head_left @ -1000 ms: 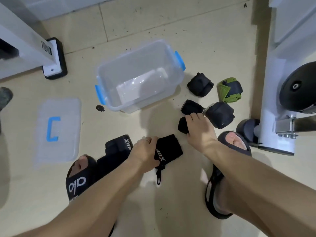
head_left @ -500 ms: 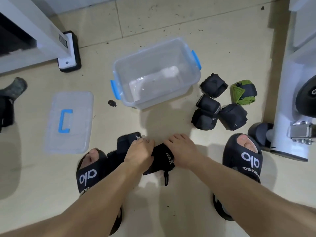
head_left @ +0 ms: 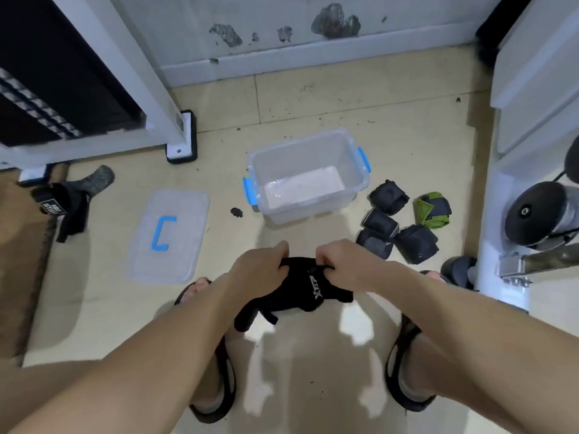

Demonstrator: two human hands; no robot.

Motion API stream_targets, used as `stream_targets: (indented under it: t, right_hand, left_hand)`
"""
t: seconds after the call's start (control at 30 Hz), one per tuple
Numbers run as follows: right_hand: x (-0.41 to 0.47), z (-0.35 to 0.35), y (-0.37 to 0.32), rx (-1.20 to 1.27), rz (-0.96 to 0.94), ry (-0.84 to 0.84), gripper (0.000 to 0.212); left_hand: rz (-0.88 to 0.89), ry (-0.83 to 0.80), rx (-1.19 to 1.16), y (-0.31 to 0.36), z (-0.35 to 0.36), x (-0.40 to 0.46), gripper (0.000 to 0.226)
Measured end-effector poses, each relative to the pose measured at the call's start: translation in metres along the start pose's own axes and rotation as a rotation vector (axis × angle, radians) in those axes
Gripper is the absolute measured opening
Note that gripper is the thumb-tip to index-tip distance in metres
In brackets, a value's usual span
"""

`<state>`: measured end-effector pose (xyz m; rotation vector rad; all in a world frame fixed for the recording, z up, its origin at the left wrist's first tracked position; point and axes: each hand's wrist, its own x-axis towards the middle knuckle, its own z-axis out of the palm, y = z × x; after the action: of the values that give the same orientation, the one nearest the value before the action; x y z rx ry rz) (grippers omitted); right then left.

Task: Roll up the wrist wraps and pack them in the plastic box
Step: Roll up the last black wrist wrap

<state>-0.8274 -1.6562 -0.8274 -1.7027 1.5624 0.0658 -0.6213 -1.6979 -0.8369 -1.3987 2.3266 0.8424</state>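
Observation:
A black wrist wrap (head_left: 308, 291) with white lettering hangs in the air between my feet. My left hand (head_left: 261, 266) grips its left top edge and my right hand (head_left: 343, 264) grips its right top edge; its loose end droops down. The clear plastic box (head_left: 354, 173) with blue latches stands open on the floor beyond my hands, with nothing inside. To its right lie several rolled wraps: three black ones (head_left: 388, 197) (head_left: 380, 222) (head_left: 415, 242) and a green-and-black one (head_left: 432, 209).
The box's clear lid (head_left: 170, 236) with a blue handle lies flat on the floor at left. A black glove and sock (head_left: 70, 198) lie by a brown mat. White machine frames stand at left (head_left: 180, 133) and right (head_left: 501, 214). My sandalled feet flank the wrap.
Both hands lifted the black wrap off the floor and now hold it up by its top edge. The view rose and tilted up, showing the wall.

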Motion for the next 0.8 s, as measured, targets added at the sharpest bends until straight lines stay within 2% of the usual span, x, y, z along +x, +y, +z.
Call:
stream_targets:
  t: [0.03, 0.1, 0.17, 0.27, 0.37, 0.43, 0.5, 0.63, 0.8]
  right_hand:
    - [-0.010, -0.015, -0.011, 0.006, 0.000, 0.010, 0.012]
    - [-0.033, -0.044, -0.034, 0.054, -0.010, 0.019, 0.019]
    - [-0.054, -0.064, -0.054, 0.122, -0.024, 0.022, 0.019]
    - [-0.077, -0.088, -0.080, 0.173, -0.052, 0.029, 0.008]
    - [-0.096, -0.110, -0.103, 0.251, -0.071, 0.038, 0.013]
    - [-0.109, -0.122, -0.112, 0.306, -0.057, 0.040, 0.016]
    - [-0.118, -0.129, -0.114, 0.328, -0.032, 0.019, 0.019]
    - [-0.127, -0.130, -0.108, 0.300, 0.030, -0.108, 0.013]
    - [-0.129, -0.137, -0.113, 0.309, 0.105, -0.267, 0.023]
  left_hand:
    - [-0.011, -0.001, -0.018, 0.004, -0.014, -0.007, 0.024]
    - [0.002, -0.007, -0.054, 0.014, -0.042, -0.023, 0.050]
    - [0.052, -0.034, -0.191, 0.024, -0.065, -0.041, 0.061]
    - [0.140, -0.072, -0.304, 0.040, -0.089, -0.068, 0.055]
    - [0.243, -0.009, -0.276, 0.053, -0.110, -0.092, 0.052]
    - [0.249, 0.024, -0.302, 0.054, -0.124, -0.101, 0.039]
    - [0.225, -0.019, -0.274, 0.054, -0.137, -0.108, 0.032]
    - [0.264, -0.129, -0.275, 0.055, -0.150, -0.120, 0.035]
    - [0.221, -0.131, -0.420, 0.050, -0.147, -0.124, 0.029]
